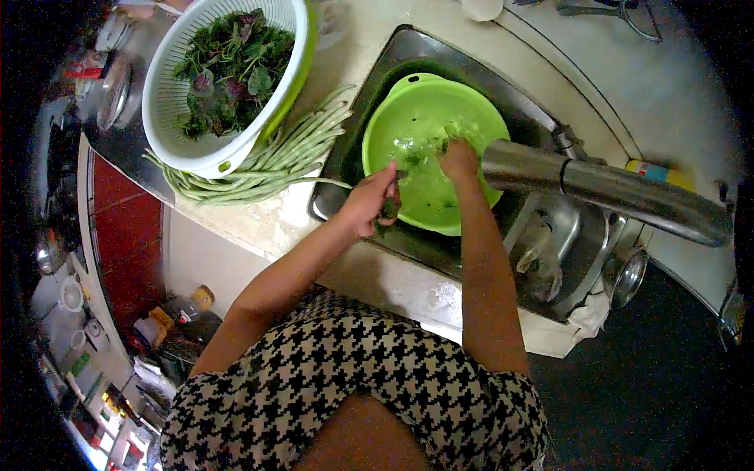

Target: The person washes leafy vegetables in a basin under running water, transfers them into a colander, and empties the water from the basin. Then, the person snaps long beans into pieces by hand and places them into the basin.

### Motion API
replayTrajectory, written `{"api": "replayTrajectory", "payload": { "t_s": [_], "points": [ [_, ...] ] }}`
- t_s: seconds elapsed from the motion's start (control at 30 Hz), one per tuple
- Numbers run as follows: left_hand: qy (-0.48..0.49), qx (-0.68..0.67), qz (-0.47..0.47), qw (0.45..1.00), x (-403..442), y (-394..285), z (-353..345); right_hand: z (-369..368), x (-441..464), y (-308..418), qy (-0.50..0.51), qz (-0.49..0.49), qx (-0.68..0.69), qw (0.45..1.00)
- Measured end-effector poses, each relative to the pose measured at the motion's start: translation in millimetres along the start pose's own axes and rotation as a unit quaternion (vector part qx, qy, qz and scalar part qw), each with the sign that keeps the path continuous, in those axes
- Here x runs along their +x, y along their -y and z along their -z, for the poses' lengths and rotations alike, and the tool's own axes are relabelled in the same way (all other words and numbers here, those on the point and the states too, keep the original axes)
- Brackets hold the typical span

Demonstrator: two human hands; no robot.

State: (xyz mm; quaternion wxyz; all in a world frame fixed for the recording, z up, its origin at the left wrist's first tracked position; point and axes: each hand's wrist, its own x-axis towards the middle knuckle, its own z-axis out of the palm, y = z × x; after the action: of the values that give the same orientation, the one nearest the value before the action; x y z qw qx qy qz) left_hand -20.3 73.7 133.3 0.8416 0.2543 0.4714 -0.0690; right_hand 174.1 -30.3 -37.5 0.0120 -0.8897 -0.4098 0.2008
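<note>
A bright green basin [385,125] with water and bits of greens in it stands in the metal sink [338,169]. My left hand [373,202] is at the basin's near left rim, its fingers wrapped round some dark leafy greens [386,209]. Inside the basin, at the right of its middle, my right hand [459,161] reaches down to the water with fingers pressed together; dark greens show at its fingertips. A white colander [161,118] at the upper left holds a heap of leafy greens [236,74].
Long green beans [290,157] lie on the counter between colander and sink. The metal faucet [597,184] extends from the right to the basin's rim. A second sink bowl [561,228] lies below the faucet. A yellow and blue item [660,174] stands behind it.
</note>
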Motion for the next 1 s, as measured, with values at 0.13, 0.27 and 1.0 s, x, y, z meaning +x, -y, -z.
{"api": "replayTrajectory", "payload": {
  "t_s": [0.13,0.27,1.0],
  "points": [
    [0.029,-0.095,-0.002,0.995,-51,-26,-6,6,0,23,0.046,-0.083,0.146,0.985],
    [-0.036,-0.083,-0.077,0.993,-87,-63,-15,4,-19,52,0.078,-0.019,0.083,0.993],
    [-0.276,0.543,-0.596,0.523,-149,-213,88,-19,-43,-38,-0.058,-0.023,-0.065,0.996]
  ]
}}
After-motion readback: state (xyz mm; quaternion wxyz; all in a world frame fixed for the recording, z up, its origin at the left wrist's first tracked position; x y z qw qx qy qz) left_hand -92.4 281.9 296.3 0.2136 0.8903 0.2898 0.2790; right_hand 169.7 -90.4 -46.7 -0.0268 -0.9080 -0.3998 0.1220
